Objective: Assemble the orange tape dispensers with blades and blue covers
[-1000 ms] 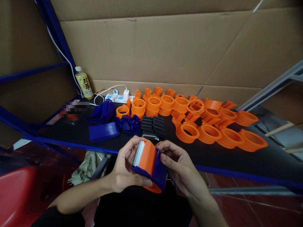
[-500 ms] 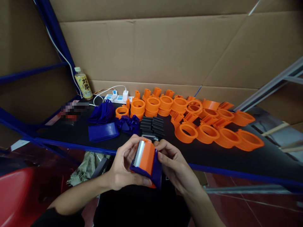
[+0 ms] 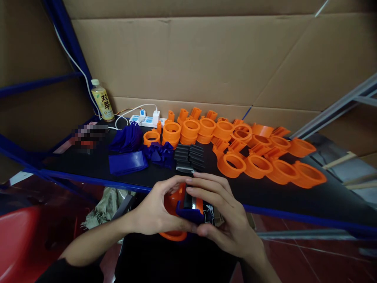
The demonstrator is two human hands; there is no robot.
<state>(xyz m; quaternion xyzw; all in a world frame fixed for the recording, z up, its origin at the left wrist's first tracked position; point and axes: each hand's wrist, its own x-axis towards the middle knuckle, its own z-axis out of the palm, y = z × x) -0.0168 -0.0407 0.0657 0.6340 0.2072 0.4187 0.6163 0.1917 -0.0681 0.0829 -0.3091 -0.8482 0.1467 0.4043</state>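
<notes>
Two bare hands at work at a black tabletop (image 3: 265,199), seen from above. At the lower centre of the frame, an orange-and-blue tape dispenser (image 3: 191,215) is held in front of the table's near edge. The left hand (image 3: 154,210) is clamped on its left side, thumb along the lower part and fingers curled over the far end. The right hand (image 3: 226,210) closes on it from the right, two fingertips reaching across the top close to the left fingertips, thumb at the near lower edge. Between the hands show a blue flap, a dark strip with a bright glint beside it, and part of an orange ring below; the remainder is hidden by the fingers.

On the table, centre to right, stand rows of orange ring-shaped frames (image 3: 232,174), some stacked. Just beyond the hands lie two rows of overlapping black strips (image 3: 182,157). To their left are small blue plastic parts (image 3: 160,155), a stack of blue rectangular plates (image 3: 126,164) and, behind it, a pile of blue flaps (image 3: 126,137). A white power strip (image 3: 149,122) lies at the back; a yellow-labelled bottle (image 3: 102,103) stands at upper left.
</notes>
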